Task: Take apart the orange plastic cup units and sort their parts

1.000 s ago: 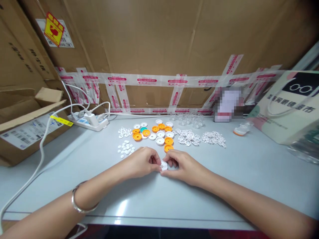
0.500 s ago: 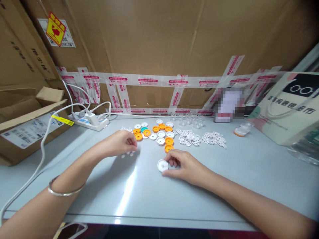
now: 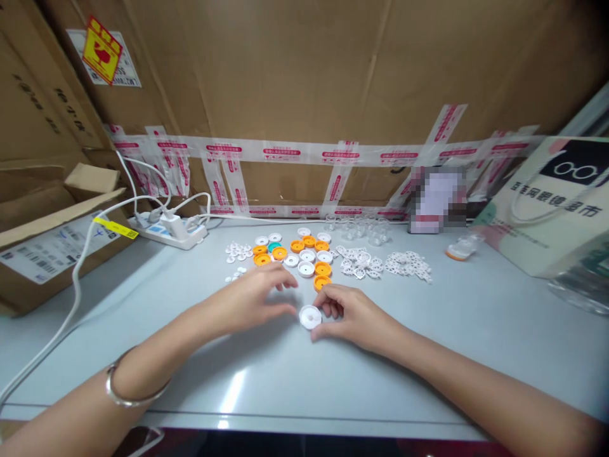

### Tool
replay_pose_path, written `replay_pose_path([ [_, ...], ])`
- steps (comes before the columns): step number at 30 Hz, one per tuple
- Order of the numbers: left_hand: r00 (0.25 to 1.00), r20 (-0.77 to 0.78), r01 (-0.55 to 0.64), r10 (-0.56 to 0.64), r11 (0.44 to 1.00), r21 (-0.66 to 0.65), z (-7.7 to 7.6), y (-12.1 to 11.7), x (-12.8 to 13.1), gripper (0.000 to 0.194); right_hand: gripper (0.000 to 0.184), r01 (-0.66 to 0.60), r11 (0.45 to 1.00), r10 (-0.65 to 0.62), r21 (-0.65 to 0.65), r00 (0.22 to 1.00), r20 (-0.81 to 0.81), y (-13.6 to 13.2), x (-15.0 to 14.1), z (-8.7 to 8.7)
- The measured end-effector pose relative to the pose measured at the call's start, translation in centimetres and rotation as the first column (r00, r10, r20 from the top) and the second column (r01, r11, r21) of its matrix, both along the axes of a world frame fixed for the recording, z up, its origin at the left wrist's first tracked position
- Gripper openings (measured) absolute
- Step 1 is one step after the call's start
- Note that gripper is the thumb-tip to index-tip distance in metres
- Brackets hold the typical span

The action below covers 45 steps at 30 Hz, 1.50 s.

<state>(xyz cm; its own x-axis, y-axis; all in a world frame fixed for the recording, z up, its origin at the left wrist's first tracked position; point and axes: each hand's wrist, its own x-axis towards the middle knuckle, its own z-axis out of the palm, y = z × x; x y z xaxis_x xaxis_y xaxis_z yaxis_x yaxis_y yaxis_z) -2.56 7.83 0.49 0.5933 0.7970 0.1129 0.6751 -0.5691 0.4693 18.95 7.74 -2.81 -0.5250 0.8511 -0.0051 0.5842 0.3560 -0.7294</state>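
Between the thumb and fingers of my right hand (image 3: 345,311) is a white round cap (image 3: 310,317), its hollow side facing up with a small part inside. My left hand (image 3: 269,292) is close to the cap's left side, thumb and fingers apart, and no object shows in it. Beyond the hands lie orange caps (image 3: 323,269), white caps (image 3: 306,269) and one teal cap (image 3: 275,247). Small white button-like pieces (image 3: 236,252) are scattered behind my left hand. Flat white openwork pieces (image 3: 360,262) form a pile right of the caps.
More white pieces (image 3: 408,266) and clear plastic cups (image 3: 361,227) are at the back. A clear piece with an orange base (image 3: 464,247) stands near a paper bag (image 3: 552,209). On the left are a power strip (image 3: 176,236), white cables and an open cardboard box (image 3: 57,247).
My left hand has moved right, from the small white pieces to beside the white cap, and its fingers have spread. My right hand keeps its hold in nearly the same place.
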Motion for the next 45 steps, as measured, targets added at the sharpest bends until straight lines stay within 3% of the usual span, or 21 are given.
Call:
replay_pose_path([
  [3, 0.993, 0.068, 0.103, -0.099, 0.993, -0.063, -1.1, -0.8, 1.5, 0.030, 0.040, -0.009, 1.000, 0.009, 0.000, 1.000, -0.014, 0.1, -0.1, -0.1],
  [8, 0.991, 0.103, 0.096, -0.086, 0.990, -0.102, -2.4, -0.6, 2.0, 0.025, 0.042, -0.008, 1.000, 0.008, -0.010, 1.000, -0.019, 0.1, -0.1, 0.0],
  [12, 0.992, 0.101, 0.091, -0.082, 0.992, -0.089, -2.4, -0.6, 1.9, 0.021, 0.028, -0.027, 0.999, 0.028, 0.017, 0.998, -0.052, 0.1, 0.2, 0.4],
  [15, 0.992, 0.098, 0.085, -0.076, 0.992, -0.092, -2.3, -0.6, 2.0, 0.021, 0.014, -0.076, 0.991, 0.076, 0.111, 0.997, 0.006, 0.1, 0.2, 0.6],
  [20, 0.996, 0.076, 0.054, -0.047, 0.994, -0.093, -2.2, -0.6, 2.2, 0.021, 0.009, -0.121, 0.975, 0.103, 0.185, 0.989, 0.107, 0.2, -0.3, 0.9],
  [27, 0.999, 0.046, 0.030, -0.027, 0.998, -0.062, -2.2, -0.8, 2.4, 0.017, 0.014, -0.294, 0.863, 0.157, 0.410, 0.929, 0.335, -0.2, -0.9, 0.6],
  [33, 0.999, 0.042, 0.028, -0.025, 0.997, -0.068, -2.4, -0.7, 2.4, 0.017, 0.014, -0.300, 0.807, 0.040, 0.509, 0.887, 0.459, -0.8, -1.2, 0.1],
  [40, 0.999, 0.032, 0.016, -0.014, 0.998, -0.063, -2.2, -0.9, 2.5, 0.017, 0.013, -0.252, 0.816, 0.014, 0.521, 0.909, 0.417, -0.8, -1.3, -0.1],
  [45, 0.998, 0.061, 0.013, -0.010, 0.999, -0.051, -2.4, -0.6, 2.3, 0.018, 0.010, -0.112, 0.924, 0.041, 0.366, 0.980, 0.197, -0.4, -0.8, 0.7],
])
